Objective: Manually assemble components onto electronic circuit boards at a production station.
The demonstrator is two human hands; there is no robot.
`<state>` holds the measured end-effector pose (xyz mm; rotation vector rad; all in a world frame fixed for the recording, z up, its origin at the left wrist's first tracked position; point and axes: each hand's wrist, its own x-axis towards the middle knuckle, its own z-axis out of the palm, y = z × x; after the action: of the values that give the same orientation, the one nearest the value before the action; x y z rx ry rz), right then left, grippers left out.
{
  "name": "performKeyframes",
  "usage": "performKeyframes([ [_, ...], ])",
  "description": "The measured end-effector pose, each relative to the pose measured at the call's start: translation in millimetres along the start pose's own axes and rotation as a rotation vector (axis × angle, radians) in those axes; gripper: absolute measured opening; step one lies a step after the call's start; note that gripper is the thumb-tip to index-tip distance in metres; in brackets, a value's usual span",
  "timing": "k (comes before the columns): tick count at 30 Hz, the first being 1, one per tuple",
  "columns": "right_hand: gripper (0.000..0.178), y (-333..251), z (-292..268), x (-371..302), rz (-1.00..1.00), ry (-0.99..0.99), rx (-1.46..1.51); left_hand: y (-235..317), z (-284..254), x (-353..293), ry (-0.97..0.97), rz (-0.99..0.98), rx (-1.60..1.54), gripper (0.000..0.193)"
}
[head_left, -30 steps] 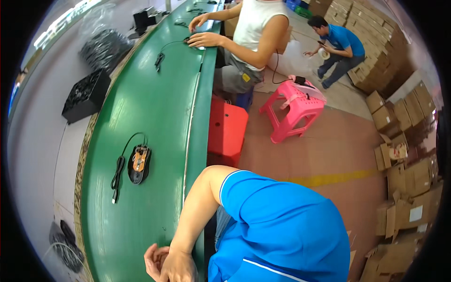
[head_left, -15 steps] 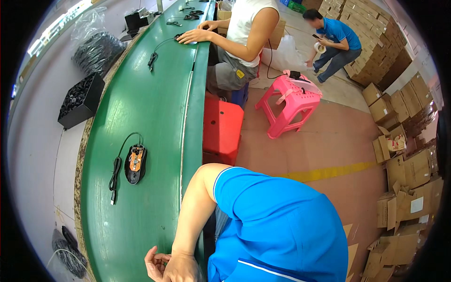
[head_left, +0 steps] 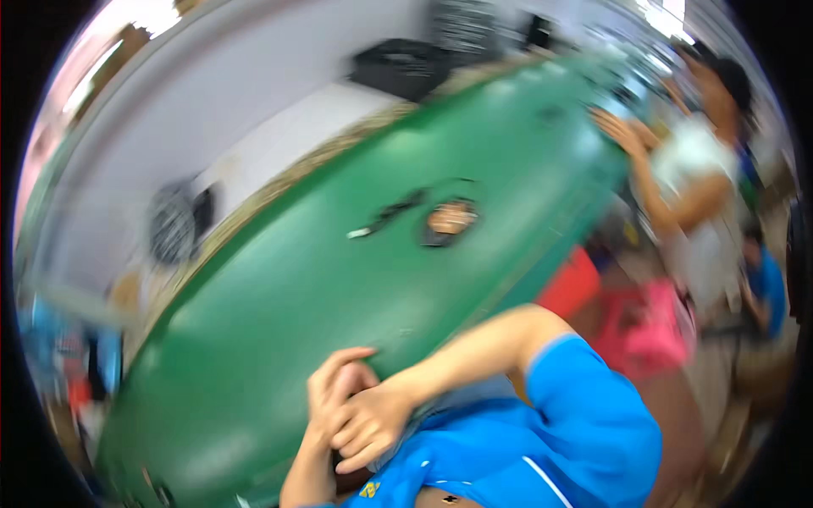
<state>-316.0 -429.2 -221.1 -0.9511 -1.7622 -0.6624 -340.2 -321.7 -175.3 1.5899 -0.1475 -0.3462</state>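
At the near edge of a green conveyor belt [head_left: 279, 322], my two hands are together in front of my blue shirt. My right hand [head_left: 373, 427] crosses over with its fingers curled round my left wrist. My left hand [head_left: 339, 381] is partly covered by it; its visible fingers are loosely bent and one stretches out, with nothing seen in them. Beyond them on the belt lies a computer mouse [head_left: 451, 222] without its top cover, its orange circuit board bare. Its black cable [head_left: 398, 210] is bundled beside it and ends in a light plug. Neither hand touches the mouse.
Another person in white [head_left: 690, 182] works farther along the belt. Behind the far rim stand a black bin [head_left: 398, 68] and a bag of dark coils [head_left: 174, 224]. A red stool [head_left: 572, 284] and a pink stool [head_left: 648, 330] are at the right. Motion blurs much.
My view has swung left, so the belt now slants across it and the mouse appears farther right. My left forearm has come into sight. The mouse still lies on the belt.
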Motion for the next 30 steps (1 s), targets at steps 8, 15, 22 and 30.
performKeyframes([
  [8,0.031,-3,-27,6,-0.048,-0.414,-0.085,-14,10,-5,0.09,0.138,-0.014,0.027],
  [15,0.024,-13,-30,5,-0.024,-0.364,-0.072,-14,8,1,0.007,0.201,0.099,0.03],
  [22,0.023,-6,-30,3,0.0,-0.393,-0.123,-32,10,10,-0.047,0.332,0.119,0.029],
  [30,0.021,-12,-27,0,0.014,-0.378,-0.127,-40,11,15,-0.151,0.398,0.052,0.03],
])
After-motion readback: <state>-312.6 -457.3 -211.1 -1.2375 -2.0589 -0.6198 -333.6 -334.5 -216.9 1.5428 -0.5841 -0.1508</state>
